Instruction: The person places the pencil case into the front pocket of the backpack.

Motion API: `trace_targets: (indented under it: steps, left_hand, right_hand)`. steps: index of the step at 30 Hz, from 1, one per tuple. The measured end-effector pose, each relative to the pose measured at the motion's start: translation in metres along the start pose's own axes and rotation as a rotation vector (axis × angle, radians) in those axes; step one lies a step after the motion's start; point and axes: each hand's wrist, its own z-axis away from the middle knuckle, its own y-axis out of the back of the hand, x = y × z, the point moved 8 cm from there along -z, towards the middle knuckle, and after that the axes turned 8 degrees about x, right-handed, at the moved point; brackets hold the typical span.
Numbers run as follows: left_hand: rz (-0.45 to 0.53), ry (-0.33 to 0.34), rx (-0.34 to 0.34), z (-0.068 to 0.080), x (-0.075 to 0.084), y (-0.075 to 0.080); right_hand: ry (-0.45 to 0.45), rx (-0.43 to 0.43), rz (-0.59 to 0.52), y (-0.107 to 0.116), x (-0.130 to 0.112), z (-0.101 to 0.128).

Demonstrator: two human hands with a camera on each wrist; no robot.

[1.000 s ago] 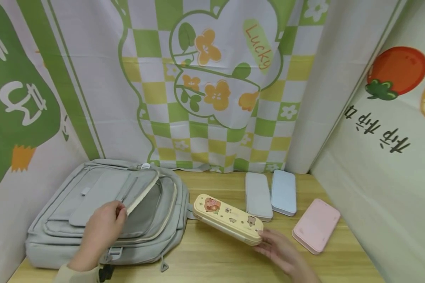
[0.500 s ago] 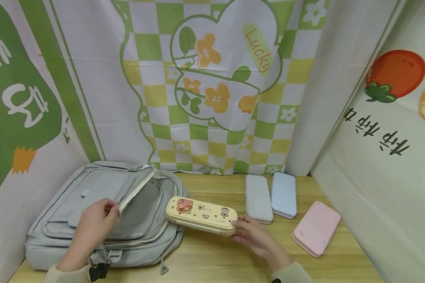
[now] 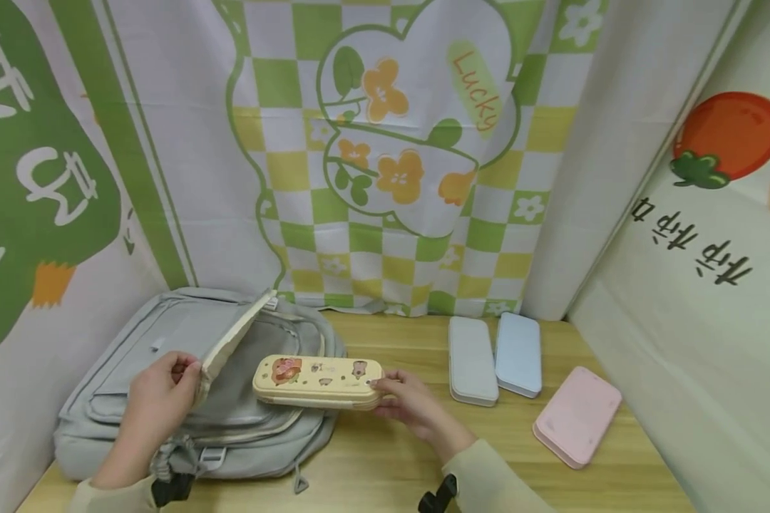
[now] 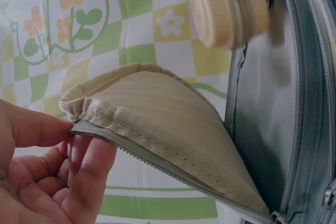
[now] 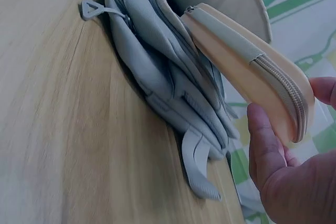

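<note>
A grey backpack (image 3: 109, 399) lies on the table at the left, its front pocket unzipped. My left hand (image 3: 160, 399) pinches the edge of the pocket flap (image 4: 157, 103) between thumb and fingers and holds it lifted; the beige lining and zipper teeth show in the left wrist view. My right hand (image 3: 417, 410) grips the right end of a pale yellow zippered pencil case (image 3: 321, 381) with cartoon animals on its lid. The case is held level, its far end over the pocket's opening. In the right wrist view, the thumb and fingers pinch the pencil case (image 5: 252, 72) at its end.
To the right lie a light grey case (image 3: 473, 360), a light blue case (image 3: 518, 353) and a pink case (image 3: 577, 417) on the wooden table (image 3: 385, 470). A checkered curtain (image 3: 385, 249) hangs behind. The backpack's triangular zipper pull (image 3: 301, 484) hangs at its front.
My right hand has carried the pencil case leftward from the table's middle to over the backpack, turning it more level. My left hand has raised the flap and moved slightly left.
</note>
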Motion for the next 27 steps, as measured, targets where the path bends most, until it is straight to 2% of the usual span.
trace_targets:
  steps: [7, 17, 21, 27]
  left_hand:
    - [0.021, 0.01, 0.047, -0.001, -0.002, 0.008]
    - [0.046, 0.108, 0.049, 0.0, -0.016, 0.016]
    - [0.051, 0.067, 0.062, -0.002, -0.012, 0.017]
    - [0.028, -0.001, 0.069, -0.002, -0.003, 0.015]
  right_hand:
    - [0.006, -0.02, 0.022, -0.033, -0.003, -0.01]
    - [-0.01, -0.059, 0.006, -0.082, 0.0, -0.012]
    - [-0.013, -0.061, 0.028, -0.095, -0.001, -0.013]
    - [0.004, -0.031, 0.108, -0.102, -0.003, -0.013]
